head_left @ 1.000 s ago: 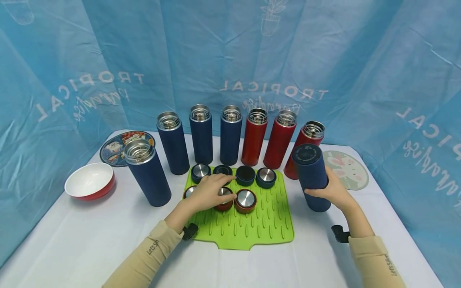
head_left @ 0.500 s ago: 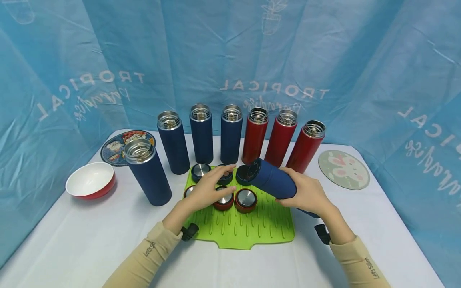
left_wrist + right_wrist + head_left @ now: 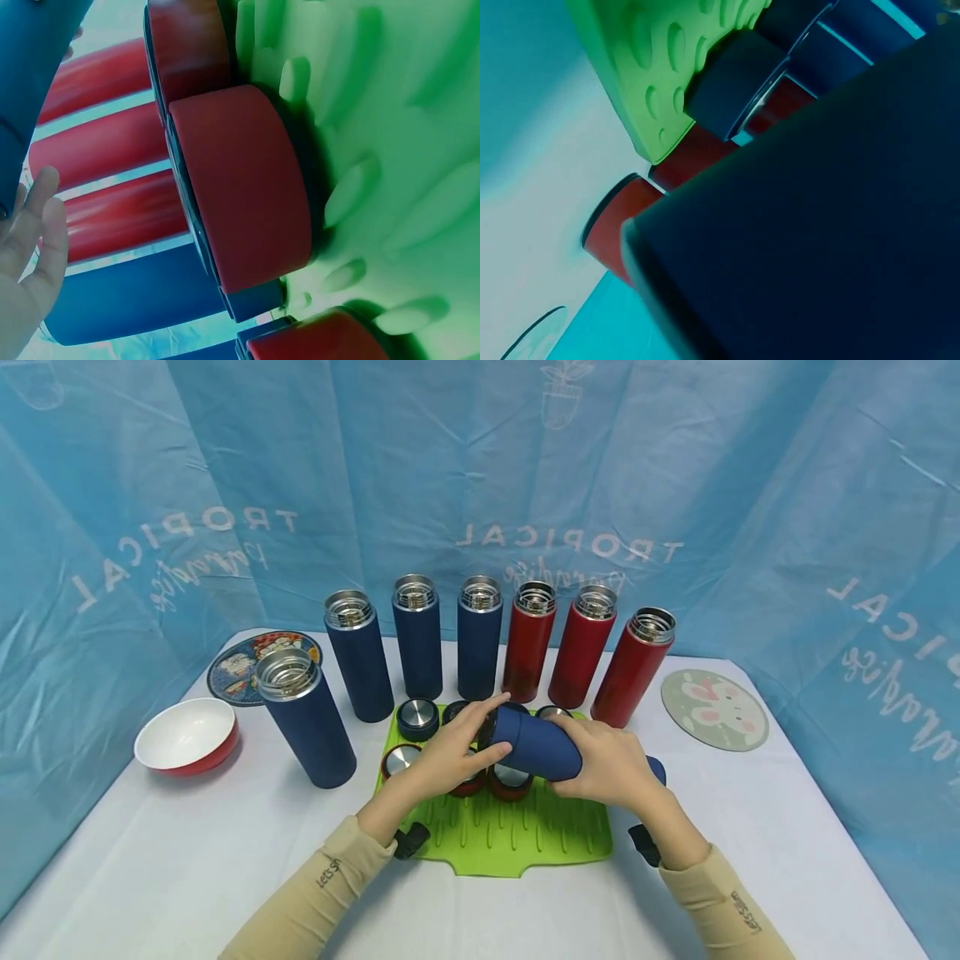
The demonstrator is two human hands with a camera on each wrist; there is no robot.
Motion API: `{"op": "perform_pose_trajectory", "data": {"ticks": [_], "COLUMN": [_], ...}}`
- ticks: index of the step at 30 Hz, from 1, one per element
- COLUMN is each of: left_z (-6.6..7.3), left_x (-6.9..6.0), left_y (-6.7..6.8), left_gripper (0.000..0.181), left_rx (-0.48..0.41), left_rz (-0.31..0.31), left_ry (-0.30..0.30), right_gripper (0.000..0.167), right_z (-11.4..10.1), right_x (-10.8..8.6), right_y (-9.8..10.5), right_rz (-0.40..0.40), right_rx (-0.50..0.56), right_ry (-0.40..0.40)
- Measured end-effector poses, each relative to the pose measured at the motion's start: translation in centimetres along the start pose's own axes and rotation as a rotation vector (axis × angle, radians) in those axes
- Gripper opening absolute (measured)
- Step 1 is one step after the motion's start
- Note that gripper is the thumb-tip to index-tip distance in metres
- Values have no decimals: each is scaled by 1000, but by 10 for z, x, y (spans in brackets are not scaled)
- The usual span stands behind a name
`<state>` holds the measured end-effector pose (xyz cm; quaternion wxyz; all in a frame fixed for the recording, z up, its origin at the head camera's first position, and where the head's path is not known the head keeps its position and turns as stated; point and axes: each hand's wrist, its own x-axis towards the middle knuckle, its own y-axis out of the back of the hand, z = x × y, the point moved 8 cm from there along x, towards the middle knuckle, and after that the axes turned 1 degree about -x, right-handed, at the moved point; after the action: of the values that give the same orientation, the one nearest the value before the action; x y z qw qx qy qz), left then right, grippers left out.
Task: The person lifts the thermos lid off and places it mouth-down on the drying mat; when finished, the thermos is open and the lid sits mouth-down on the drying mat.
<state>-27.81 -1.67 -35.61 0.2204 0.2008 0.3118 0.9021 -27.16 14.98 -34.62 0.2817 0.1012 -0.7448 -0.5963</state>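
In the head view my right hand (image 3: 609,762) grips a navy thermos flask (image 3: 542,750) around its body. The flask lies tilted nearly sideways above the green mat (image 3: 491,852), its capped end toward the left. My left hand (image 3: 442,756) is at that end, fingers spread behind it and thumb in front; contact is unclear. Navy lids (image 3: 417,717) and red lids (image 3: 401,760) stand on the mat, partly hidden by hands and flask. A red lid (image 3: 240,187) looms large in the left wrist view. The dark flask (image 3: 825,232) fills much of the right wrist view.
Open navy flasks (image 3: 358,660) and red flasks (image 3: 528,647) stand in an arc behind the mat. A navy flask (image 3: 309,727) stands at left, beside a red-and-white bowl (image 3: 187,735). Round placemats, one patterned (image 3: 240,672) and one with a rabbit (image 3: 712,710), lie at the sides.
The right hand has brought the navy flask from upright at the right, tilting it leftward over the mat to the left hand. The left hand has moved slightly right toward its capped end.
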Motion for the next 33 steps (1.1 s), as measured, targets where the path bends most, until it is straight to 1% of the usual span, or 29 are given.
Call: {"op": "perform_pose_trajectory", "data": {"ticks": [2,4,8,12,18,24,28,30,33], "left_z": [1,2,3,4,6,5,6,6,7], "left_x": [0,1,1,0,-1,-2,-2,-2,-2], "left_y": [1,1,1,1,1,-2,-2,-1,-1], "left_gripper": [63,64,78,84,79,71,75,76,70], "left_rx": [17,44,92,103,89,84,81,69,30], "left_rz": [14,33,63,72,76,72,95,102,106], "left_ry": [-14,-40,-88,-95,-57,-22,2,23,68], "right_gripper": [84,86,88,89,91,91,94,94,94], "right_z": [-2,-6,-11,-14,-15,-16,-16,-15,-16], "right_x": [1,1,2,1,-1,-3,-4,-5,-5], "right_y": [1,2,5,7,6,7,7,8,9], "right_rz": [5,15,59,106,156,195,236,265,309], "right_rx": [-19,-46,-97,-142,-163,-189,-202,-208,-223], "right_ry": [-1,4,26,48,68,105,123,135,155]}}
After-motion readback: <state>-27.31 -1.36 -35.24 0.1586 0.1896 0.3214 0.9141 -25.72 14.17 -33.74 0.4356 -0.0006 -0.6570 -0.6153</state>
